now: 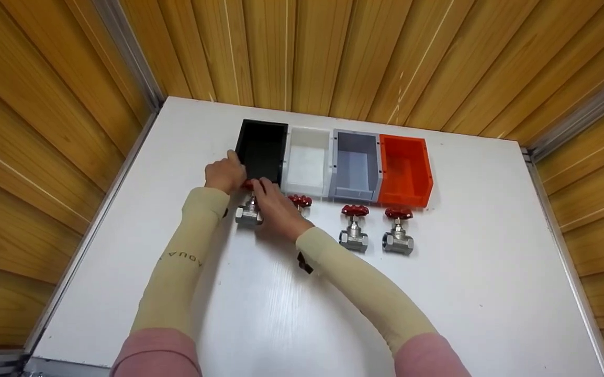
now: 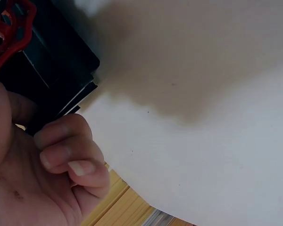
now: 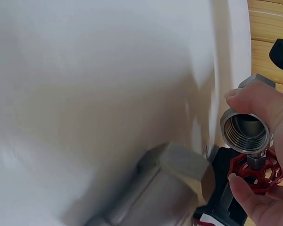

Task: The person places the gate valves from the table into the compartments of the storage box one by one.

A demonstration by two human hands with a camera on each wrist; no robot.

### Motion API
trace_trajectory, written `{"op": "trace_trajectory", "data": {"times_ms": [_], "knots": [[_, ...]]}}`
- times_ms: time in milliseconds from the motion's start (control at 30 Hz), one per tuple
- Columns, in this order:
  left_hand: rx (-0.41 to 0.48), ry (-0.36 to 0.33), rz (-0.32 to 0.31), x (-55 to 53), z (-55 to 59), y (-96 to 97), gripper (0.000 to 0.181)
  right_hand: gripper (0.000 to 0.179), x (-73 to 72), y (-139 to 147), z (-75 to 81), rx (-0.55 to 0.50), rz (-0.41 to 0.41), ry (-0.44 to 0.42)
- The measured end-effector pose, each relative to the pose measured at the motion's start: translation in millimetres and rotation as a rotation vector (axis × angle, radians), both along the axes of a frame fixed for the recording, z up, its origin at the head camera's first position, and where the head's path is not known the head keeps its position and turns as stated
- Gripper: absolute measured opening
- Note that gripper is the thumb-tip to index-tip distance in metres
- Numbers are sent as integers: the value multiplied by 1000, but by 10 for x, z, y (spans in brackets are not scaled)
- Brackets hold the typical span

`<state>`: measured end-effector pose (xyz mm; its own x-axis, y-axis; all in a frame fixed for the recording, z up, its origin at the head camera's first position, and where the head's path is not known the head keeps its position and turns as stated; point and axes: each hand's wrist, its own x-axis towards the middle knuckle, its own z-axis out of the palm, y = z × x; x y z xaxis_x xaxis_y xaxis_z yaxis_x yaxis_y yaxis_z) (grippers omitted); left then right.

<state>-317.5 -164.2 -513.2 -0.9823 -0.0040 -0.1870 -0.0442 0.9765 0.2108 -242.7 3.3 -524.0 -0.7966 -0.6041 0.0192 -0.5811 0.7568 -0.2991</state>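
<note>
My left hand (image 1: 224, 174) grips the left wall of the black bin (image 1: 263, 124), its fingers curled at the bin's edge in the left wrist view. With my right hand (image 1: 281, 212) I hold a metal valve (image 1: 248, 214) at the bin's front. In the right wrist view, the thumb lies on the valve's hex body and a fingertip touches its red handwheel (image 3: 257, 174). A second valve (image 1: 300, 201) stands just right of that hand, partly hidden by it. The same wheel, red and scalloped, shows near the left hand in the left wrist view.
A white bin (image 1: 307, 183), a grey bin (image 1: 357, 193) and an orange bin (image 1: 404, 196) continue the row rightward. Two more valves, one (image 1: 354, 238) before the grey bin and one (image 1: 398, 241) before the orange, stand on the white table (image 1: 260, 314). Wood-patterned walls (image 1: 323, 52) enclose it.
</note>
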Motion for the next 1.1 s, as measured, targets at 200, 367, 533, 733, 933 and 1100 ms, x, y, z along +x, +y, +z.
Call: {"op": "trace_trajectory", "data": {"times_ms": [200,367,533,733,933,1100], "knots": [[-15,-24,-18,-3,19,-23,37,95,-45,39,33,7,1,39],[-22,-47,-30,-12,54,-40,36,108,-70,52,66,-33,-32,-5],[34,-128,-39,-30,80,-101,47,116,-84,60,83,-56,-52,-61],[102,-196,-64,-47,78,-154,54,117,-122,73,97,-62,-52,-41],[153,-143,-48,-19,63,-120,47,109,-174,92,114,-98,-67,-18],[96,-57,-29,9,37,-85,42,109,-221,105,146,-106,-74,-23]]}}
